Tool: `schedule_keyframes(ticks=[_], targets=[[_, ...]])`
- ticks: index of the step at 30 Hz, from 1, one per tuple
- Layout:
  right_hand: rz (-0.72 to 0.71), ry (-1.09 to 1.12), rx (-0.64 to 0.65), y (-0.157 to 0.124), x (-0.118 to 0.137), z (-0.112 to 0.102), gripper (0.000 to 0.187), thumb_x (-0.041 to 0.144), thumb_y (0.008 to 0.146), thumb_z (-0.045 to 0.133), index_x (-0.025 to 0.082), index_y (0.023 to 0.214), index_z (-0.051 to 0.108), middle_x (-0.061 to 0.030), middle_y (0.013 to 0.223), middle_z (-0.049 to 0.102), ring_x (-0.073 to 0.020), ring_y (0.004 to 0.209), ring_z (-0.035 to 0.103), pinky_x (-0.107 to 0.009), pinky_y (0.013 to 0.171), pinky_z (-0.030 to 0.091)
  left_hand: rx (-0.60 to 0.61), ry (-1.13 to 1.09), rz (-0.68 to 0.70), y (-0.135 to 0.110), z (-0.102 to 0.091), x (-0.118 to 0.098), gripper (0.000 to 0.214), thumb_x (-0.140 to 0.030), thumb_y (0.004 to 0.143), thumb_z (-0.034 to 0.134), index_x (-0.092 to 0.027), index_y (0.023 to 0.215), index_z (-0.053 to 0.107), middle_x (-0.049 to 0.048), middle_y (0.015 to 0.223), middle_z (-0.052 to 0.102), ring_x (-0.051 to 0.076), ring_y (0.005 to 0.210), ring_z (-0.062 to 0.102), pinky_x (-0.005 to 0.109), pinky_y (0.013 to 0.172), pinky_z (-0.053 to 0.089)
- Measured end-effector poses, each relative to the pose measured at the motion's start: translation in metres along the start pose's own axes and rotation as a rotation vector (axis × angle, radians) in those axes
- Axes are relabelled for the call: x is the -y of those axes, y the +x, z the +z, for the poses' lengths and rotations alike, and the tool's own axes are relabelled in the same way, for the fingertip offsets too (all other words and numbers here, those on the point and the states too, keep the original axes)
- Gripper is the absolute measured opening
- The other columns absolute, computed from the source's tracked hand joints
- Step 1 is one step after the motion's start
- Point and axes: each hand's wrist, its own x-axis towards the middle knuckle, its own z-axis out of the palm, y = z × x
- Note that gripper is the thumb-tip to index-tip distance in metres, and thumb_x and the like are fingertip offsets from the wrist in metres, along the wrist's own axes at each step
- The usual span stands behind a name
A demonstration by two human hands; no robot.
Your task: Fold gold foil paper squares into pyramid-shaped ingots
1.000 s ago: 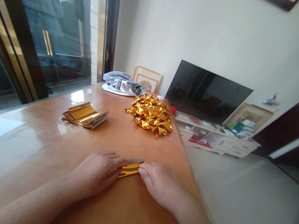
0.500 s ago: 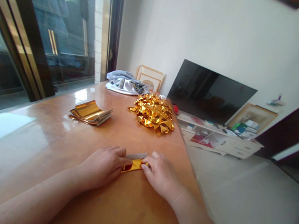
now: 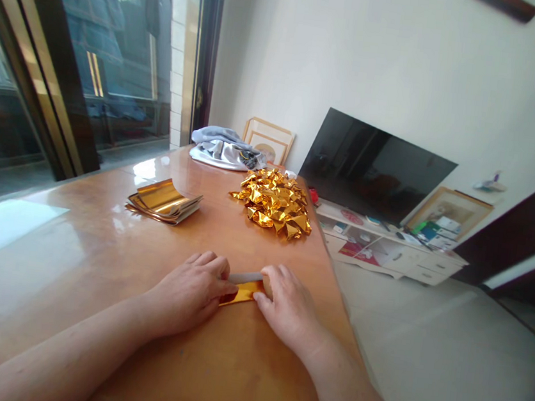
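A partly folded sheet of gold foil paper (image 3: pixel 243 292) lies on the wooden table in front of me, its pale underside showing along the far edge. My left hand (image 3: pixel 197 286) grips its left end, thumb on the gold face and fingers curled at the far side. At the other end my right hand (image 3: pixel 288 299) pinches the paper between thumb and fingers. Both hands partly cover the sheet. Beyond them sit a stack of gold foil sheets (image 3: pixel 165 203) on the left and a heap of folded gold foil pieces (image 3: pixel 274 202) on the right.
Bundled grey-blue cloth (image 3: pixel 222 147) rests at the far end of the table (image 3: pixel 146 251), by a leaning picture frame (image 3: pixel 269 139). The table's right edge drops to a tiled floor. A television (image 3: pixel 375 168) and a low white cabinet (image 3: pixel 401 257) stand beyond.
The fingers of both hands have risen slightly and shifted toward the paper's far edge, where the pale flap shows. The stack and the heap have not moved.
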Motion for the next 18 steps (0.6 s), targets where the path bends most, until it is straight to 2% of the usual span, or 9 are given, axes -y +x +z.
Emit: schedule_keyframes(ticks=[7,13,18], targets=[[-0.049,0.042,0.008,0.0,-0.005,0.007,0.002,0.026,0.093,0.063,0.024,0.093,0.063,-0.0023,0.098,0.062,-0.0182,0.094,0.058,-0.028,0.079,0.039,-0.048,-0.031,-0.039,-0.001,0.005,0.004,0.032,-0.016,0.087,0.053,-0.033,0.105,0.073,0.0056,0.118,0.057,0.026,0.108,0.05,0.04,0.096,0.042],[-0.053,0.09,0.047,0.0,-0.01,0.008,0.011,0.028,0.097,0.059,0.023,0.089,0.066,-0.0018,0.093,0.063,-0.0162,0.089,0.059,-0.026,0.078,0.039,-0.075,-0.094,-0.106,0.001,0.015,0.016,0.031,-0.012,0.082,0.055,-0.033,0.092,0.075,0.0033,0.128,0.054,0.028,0.119,0.049,0.044,0.102,0.041],[-0.045,0.103,0.07,0.001,-0.012,0.01,0.011,0.024,0.097,0.056,0.022,0.089,0.064,-0.0016,0.093,0.064,-0.0149,0.087,0.059,-0.025,0.075,0.038,-0.073,-0.137,-0.109,0.002,0.017,0.02,0.029,-0.012,0.083,0.055,-0.032,0.093,0.074,0.0036,0.128,0.056,0.027,0.121,0.049,0.045,0.105,0.04]])
